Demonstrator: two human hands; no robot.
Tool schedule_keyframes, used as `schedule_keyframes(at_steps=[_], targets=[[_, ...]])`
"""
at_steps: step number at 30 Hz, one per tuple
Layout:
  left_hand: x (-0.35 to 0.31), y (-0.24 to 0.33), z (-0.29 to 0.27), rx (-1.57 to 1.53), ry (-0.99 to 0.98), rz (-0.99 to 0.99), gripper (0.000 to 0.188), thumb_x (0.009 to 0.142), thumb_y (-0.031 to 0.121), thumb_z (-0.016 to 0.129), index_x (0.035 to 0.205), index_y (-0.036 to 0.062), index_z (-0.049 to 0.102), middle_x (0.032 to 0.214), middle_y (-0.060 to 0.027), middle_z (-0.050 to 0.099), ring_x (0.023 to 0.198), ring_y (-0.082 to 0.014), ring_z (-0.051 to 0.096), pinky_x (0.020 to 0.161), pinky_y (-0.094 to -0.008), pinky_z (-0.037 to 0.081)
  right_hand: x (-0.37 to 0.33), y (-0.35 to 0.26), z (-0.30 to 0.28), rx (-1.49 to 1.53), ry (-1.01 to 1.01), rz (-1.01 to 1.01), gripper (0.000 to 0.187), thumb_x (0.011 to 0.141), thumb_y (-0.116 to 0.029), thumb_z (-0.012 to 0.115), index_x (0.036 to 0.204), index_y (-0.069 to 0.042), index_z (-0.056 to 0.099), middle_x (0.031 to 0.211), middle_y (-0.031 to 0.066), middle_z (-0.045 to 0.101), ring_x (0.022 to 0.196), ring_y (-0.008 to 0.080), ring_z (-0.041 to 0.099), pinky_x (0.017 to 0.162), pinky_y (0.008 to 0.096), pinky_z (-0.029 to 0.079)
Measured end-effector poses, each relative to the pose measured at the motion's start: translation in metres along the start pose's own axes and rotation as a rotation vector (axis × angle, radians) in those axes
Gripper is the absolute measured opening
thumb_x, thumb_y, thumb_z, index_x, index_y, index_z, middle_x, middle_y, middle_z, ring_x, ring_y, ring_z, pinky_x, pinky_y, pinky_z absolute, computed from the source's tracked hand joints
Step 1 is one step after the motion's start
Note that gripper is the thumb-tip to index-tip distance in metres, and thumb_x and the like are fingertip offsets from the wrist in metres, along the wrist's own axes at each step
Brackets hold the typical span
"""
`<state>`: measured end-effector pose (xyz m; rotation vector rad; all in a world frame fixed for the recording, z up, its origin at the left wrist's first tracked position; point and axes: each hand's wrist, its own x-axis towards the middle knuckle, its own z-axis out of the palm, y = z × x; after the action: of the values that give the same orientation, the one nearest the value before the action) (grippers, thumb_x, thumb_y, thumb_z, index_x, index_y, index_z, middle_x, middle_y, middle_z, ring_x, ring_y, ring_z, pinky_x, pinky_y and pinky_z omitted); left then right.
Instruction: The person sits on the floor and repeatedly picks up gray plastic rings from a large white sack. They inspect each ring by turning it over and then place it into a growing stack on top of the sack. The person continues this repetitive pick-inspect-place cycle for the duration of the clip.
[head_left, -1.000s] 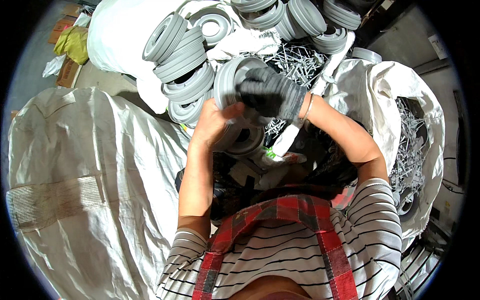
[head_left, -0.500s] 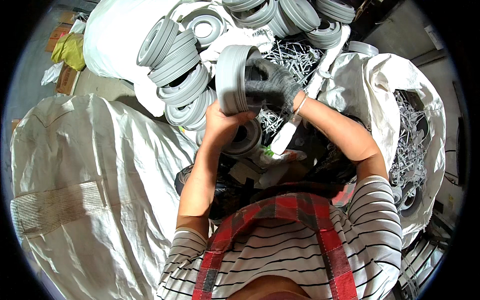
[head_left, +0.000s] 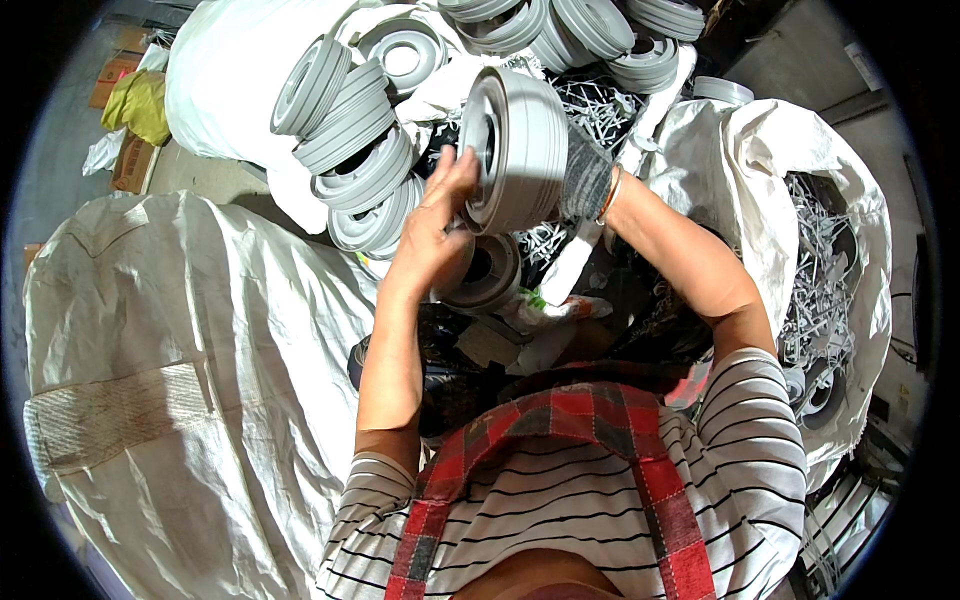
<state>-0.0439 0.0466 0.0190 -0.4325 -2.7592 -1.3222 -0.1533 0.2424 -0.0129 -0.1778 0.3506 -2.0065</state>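
Note:
A grey, wheel-shaped plastic part [head_left: 532, 150] with a ribbed outer wall is held up in front of me, its hollow face turned left. My right hand [head_left: 587, 182], in a dark grey knit glove, grips it from the right; the gloved fingers are mostly hidden behind it. Bare and slightly blurred, my left hand [head_left: 436, 225] is at the part's left face with its fingers stretched out and apart. Another such part [head_left: 482, 272] lies just below, partly covered by my left hand.
Similar grey parts [head_left: 345, 120] are stacked at the far left, with more [head_left: 590, 30] at the back. Thin white plastic sticks [head_left: 600, 110] lie among them. A white sack [head_left: 200, 330] fills the left; an open sack [head_left: 745, 150] on the right holds more sticks.
The held part has turned so its hollow face points left, and it has shifted right. My left hand has let go of its lower rim and spread its fingers.

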Motion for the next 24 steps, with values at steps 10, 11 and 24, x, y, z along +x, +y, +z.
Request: schedule_keyframes(at_steps=[10, 11, 24], targets=[[-0.009, 0.008, 0.003, -0.472, -0.049, -0.216, 0.071, 0.071, -0.004, 0.064, 0.136, 0.0044, 0.035, 0.135, -0.0129, 0.043, 0.122, -0.0212, 0.044, 0.101, -0.0299, 0.034, 0.002, 0.003, 0.03, -0.549, 0.32, -0.14, 0.028, 0.088, -0.025, 0.053, 0.107, -0.004, 0.057, 0.102, 0.0078, 0.063, 0.088, 0.0181, 0.063, 0.074, 0.033, 0.054], [-0.011, 0.01, 0.005, -0.685, -0.044, -0.297, 0.069, 0.072, -0.001, 0.064, 0.135, 0.0046, 0.036, 0.136, -0.0121, 0.043, 0.122, -0.0218, 0.045, 0.101, -0.03, 0.034, 0.003, 0.004, 0.033, -0.73, 0.366, -0.2, 0.031, 0.088, -0.028, 0.051, 0.107, -0.004, 0.057, 0.102, 0.0081, 0.063, 0.087, 0.0182, 0.063, 0.074, 0.0326, 0.054], [-0.02, 0.018, 0.0, 0.091, 0.119, -0.038, 0.066, 0.07, 0.002, 0.067, 0.131, 0.0018, 0.039, 0.125, -0.0124, 0.049, 0.117, -0.0233, 0.047, 0.094, -0.035, 0.041, 0.025, 0.009, 0.024, -0.114, 0.038, -0.025, 0.041, 0.088, -0.033, 0.054, 0.115, -0.002, 0.051, 0.102, 0.013, 0.062, 0.09, 0.0217, 0.064, 0.071, 0.0346, 0.056]])
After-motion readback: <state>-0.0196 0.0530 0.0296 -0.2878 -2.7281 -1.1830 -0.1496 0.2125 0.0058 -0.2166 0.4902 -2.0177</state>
